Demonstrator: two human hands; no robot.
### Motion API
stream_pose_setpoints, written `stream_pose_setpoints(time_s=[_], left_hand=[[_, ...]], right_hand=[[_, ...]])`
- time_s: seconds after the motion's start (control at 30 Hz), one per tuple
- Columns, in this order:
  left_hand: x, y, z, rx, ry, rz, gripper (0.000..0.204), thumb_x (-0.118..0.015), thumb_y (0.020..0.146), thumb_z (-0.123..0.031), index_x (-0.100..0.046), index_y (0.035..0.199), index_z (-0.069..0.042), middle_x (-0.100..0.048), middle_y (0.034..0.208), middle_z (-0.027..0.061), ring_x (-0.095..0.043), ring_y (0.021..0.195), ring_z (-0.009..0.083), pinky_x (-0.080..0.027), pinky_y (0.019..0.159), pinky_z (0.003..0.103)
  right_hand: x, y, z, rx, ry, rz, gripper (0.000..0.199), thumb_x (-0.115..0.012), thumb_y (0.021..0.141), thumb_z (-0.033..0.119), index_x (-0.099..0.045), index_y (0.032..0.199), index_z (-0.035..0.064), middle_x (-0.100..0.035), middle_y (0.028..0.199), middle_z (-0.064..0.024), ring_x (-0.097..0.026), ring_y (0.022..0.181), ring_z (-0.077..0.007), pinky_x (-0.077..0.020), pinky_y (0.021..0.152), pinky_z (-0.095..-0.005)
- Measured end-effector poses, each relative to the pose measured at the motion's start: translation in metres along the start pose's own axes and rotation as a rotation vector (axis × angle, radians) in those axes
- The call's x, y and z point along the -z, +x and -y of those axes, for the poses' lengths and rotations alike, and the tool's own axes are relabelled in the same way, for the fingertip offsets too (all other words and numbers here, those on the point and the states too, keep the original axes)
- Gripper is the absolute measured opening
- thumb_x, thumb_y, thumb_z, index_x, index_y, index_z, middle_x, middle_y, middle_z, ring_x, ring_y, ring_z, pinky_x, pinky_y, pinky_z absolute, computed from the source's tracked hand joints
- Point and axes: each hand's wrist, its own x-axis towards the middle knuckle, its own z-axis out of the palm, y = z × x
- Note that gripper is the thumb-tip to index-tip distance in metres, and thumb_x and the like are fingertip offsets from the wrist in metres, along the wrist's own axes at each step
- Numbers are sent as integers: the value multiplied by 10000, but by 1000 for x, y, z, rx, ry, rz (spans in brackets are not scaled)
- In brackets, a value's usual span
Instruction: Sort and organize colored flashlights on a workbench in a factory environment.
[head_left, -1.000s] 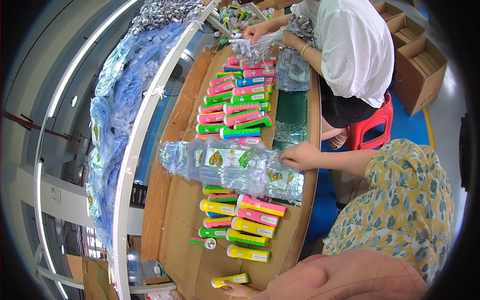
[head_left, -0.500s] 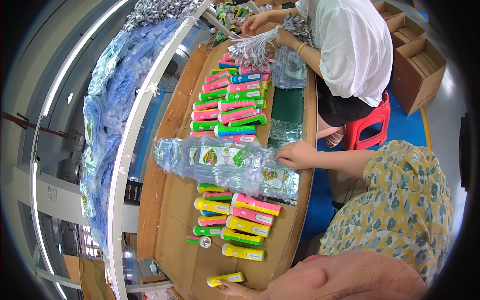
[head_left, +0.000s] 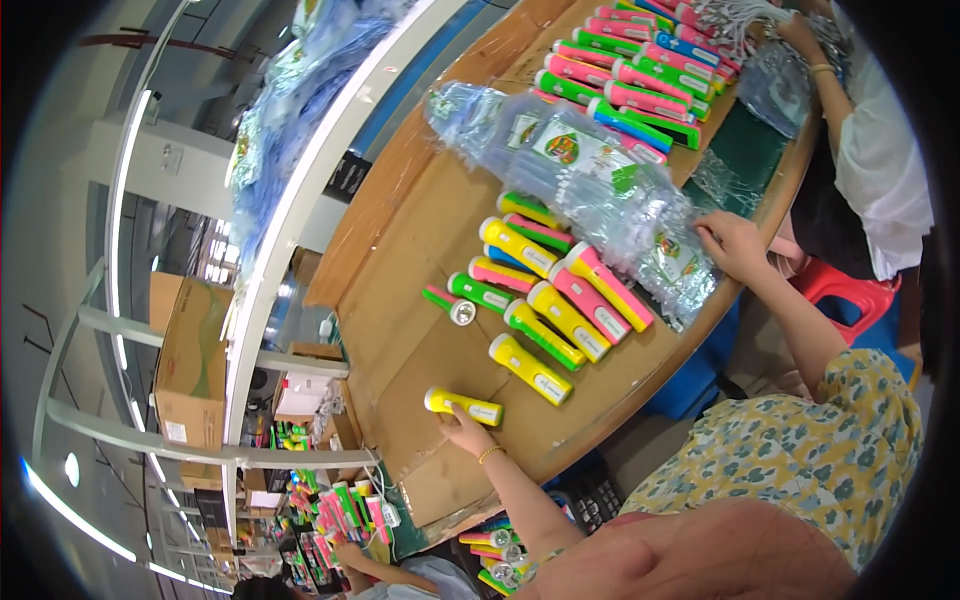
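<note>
In my left hand [head_left: 466,434], fingers closed against its side, is a yellow flashlight [head_left: 445,400] low over or on the cardboard-covered table. My right hand [head_left: 732,245] pinches the near end of a long pile of clear printed plastic bags [head_left: 600,165]. Between the two hands lie several flashlights in yellow, pink and green, among them a lone yellow flashlight [head_left: 530,368] nearest my left hand. A small green-and-pink flashlight [head_left: 461,312] points its round silver lens upward at the far side of this group.
Beyond the bags sits another rows-deep heap of coloured flashlights [head_left: 640,75]. A co-worker's hand [head_left: 800,40] is at white cables [head_left: 735,20] there. A white metal frame [head_left: 310,180] with hanging bags runs along the far side. A red stool [head_left: 850,300] stands at the right.
The view has turned and shifted, so the table appears tilted and more of the lower left shows. My left hand stays at the yellow flashlight, my right at the bags.
</note>
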Motion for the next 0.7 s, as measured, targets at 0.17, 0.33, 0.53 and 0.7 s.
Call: stream_pose_setpoints(time_s=[0.17, 0.33, 0.53, 0.7], left_hand=[[9, -8, -11, 16, 52, -26, 546, -557, 889, -139, -293, 1342, 13, -583, 867, 139, -581, 767, 183, -489, 660, 298], [25, -4, -3, -29, 107, -46, 566, -583, 874, -176, -316, 1334, 17, -591, 777, 123, -577, 683, 164, -469, 594, 292], [29, 1, -2, -1, 182, -71, 564, -604, 856, -217, -364, 1319, -4, -571, 765, 94, -529, 642, 145, -449, 585, 296], [38, 17, 7, 40, 266, -62, 569, -610, 848, -257, -379, 1318, -36, -578, 757, 81, -535, 638, 154, -450, 599, 305]], right_hand=[[11, -4, 8, 14, 19, -18, 112, -565, 815, 141, -619, 874, 63, -595, 778, -95, -593, 728, -275, -468, 628, -362], [23, 2, 24, -7, 241, -61, 137, -552, 826, 55, -600, 950, 22, -552, 828, -94, -551, 664, -189, -438, 600, -282], [40, 62, 77, 301, 362, -26, 167, -533, 833, 0, -566, 997, 13, -549, 971, -100, -557, 860, -202, -442, 700, -268], [37, 127, 177, 725, 322, 0, 185, -549, 821, 17, -568, 1004, 32, -543, 1021, -110, -550, 941, -262, -446, 798, -337]])
